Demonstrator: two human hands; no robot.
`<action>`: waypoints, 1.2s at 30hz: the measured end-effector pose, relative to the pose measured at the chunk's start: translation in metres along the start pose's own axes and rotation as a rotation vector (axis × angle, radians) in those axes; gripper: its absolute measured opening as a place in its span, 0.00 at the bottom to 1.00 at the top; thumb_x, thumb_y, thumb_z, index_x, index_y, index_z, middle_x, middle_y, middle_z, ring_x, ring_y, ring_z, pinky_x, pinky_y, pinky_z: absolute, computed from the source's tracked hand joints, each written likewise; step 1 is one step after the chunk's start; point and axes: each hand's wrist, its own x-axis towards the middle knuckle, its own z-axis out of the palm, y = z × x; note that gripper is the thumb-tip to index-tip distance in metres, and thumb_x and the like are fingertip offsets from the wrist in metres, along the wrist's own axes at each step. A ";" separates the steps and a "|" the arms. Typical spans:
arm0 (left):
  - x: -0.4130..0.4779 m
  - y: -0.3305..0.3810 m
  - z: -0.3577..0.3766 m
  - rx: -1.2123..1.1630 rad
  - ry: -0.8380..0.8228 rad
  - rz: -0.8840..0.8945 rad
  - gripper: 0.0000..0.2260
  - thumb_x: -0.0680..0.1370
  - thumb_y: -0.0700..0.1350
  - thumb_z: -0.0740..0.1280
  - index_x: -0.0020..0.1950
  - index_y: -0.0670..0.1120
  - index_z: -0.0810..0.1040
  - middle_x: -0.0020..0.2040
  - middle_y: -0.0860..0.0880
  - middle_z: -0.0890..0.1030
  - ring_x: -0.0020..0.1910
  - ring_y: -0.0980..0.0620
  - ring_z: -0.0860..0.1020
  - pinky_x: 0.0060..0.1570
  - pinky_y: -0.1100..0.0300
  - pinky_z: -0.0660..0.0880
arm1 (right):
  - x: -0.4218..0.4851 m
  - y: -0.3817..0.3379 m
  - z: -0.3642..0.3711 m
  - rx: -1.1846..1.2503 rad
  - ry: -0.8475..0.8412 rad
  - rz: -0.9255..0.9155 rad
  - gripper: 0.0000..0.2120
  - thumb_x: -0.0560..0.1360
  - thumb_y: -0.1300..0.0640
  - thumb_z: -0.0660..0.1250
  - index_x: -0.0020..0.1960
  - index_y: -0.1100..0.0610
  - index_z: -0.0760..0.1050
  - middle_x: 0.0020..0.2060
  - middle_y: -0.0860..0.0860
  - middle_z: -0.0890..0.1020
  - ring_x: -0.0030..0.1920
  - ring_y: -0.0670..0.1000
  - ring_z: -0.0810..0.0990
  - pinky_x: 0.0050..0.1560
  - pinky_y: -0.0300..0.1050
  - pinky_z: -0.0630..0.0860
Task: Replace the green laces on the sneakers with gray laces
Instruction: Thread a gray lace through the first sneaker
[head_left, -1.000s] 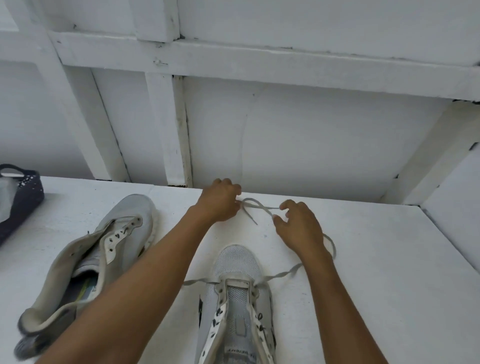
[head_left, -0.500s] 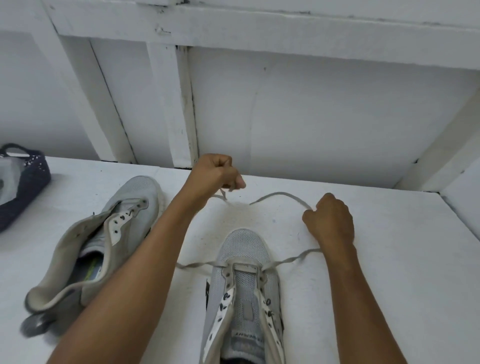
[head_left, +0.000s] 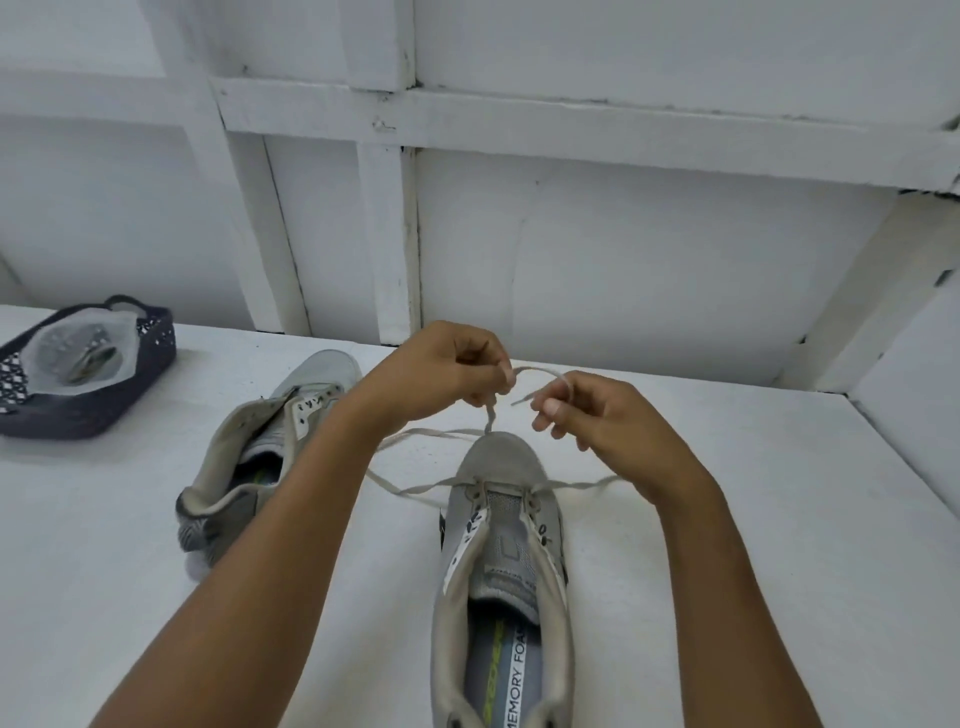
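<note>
Gray mesh makes up the nearer sneaker (head_left: 501, 462), which stands on the white counter (head_left: 753, 519) with its toe pointing away. Its insole (head_left: 493, 675) carries a strip reading "MEMORY FOA", the rest hidden under the tongue; the tongue's own writing is too blurred to read. A gray lace (head_left: 576, 486) passes through the front pair of eyelets only, its strands trailing out to each side.

Above the toe, the left hand (head_left: 436, 371) has its fingers (head_left: 501, 374) curled, pinching one strand. The right hand (head_left: 608, 421) pinches the lace near its tip between thumb and forefinger, its other fingers (head_left: 545, 426) loosely bent. A short arc of lace joins the two hands.

The second sneaker (head_left: 270, 457) lies tilted just left of the left forearm. A dark basket (head_left: 104, 410) holding a clear bag (head_left: 83, 348) sits at far left.
</note>
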 end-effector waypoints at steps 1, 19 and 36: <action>-0.005 0.000 -0.003 -0.016 0.021 -0.009 0.04 0.76 0.36 0.69 0.43 0.40 0.82 0.38 0.44 0.83 0.35 0.52 0.79 0.41 0.57 0.78 | -0.004 -0.001 0.001 0.001 0.002 0.000 0.07 0.81 0.58 0.64 0.50 0.54 0.81 0.39 0.46 0.85 0.38 0.43 0.78 0.39 0.36 0.70; -0.035 -0.009 0.001 0.170 -0.177 -0.138 0.07 0.75 0.36 0.68 0.48 0.47 0.80 0.34 0.52 0.81 0.30 0.53 0.73 0.34 0.60 0.73 | -0.032 0.006 0.019 0.141 0.030 0.067 0.05 0.79 0.61 0.68 0.51 0.58 0.72 0.40 0.52 0.87 0.32 0.49 0.80 0.34 0.39 0.75; -0.035 -0.018 0.026 0.117 -0.228 -0.039 0.05 0.77 0.51 0.71 0.47 0.50 0.81 0.32 0.55 0.79 0.31 0.54 0.74 0.34 0.57 0.72 | -0.042 0.005 0.034 0.253 0.254 0.102 0.05 0.74 0.61 0.74 0.46 0.59 0.78 0.35 0.55 0.85 0.33 0.49 0.82 0.37 0.41 0.80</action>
